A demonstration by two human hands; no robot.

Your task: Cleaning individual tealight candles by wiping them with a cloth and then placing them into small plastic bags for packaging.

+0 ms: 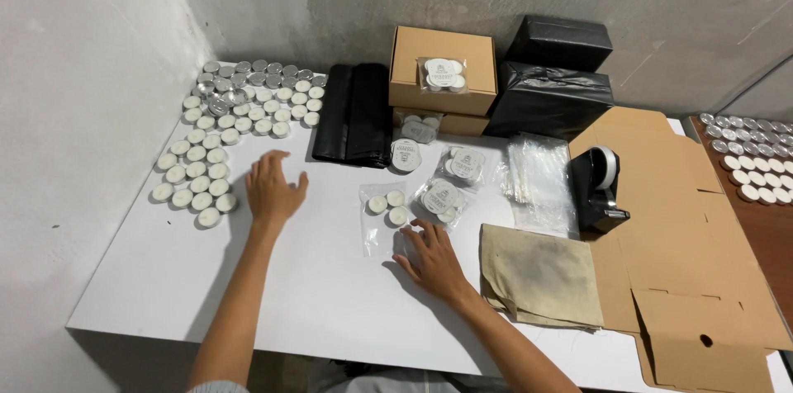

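The left hand (273,191) hovers open, holding nothing, beside the tealights (198,178), while the right hand (434,259), fingers spread, presses the clear bag (387,210) of three candles.

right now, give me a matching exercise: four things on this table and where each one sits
Things:
1 tea lights
2 tape dispenser
3 clear bag
4 folded cloth

Places:
a beside the right hand, at its fingertips
b on the flat cardboard
c far left, ahead of the left hand
d right of the right hand, on the white table

Pairs: 1-c, 2-b, 3-a, 4-d
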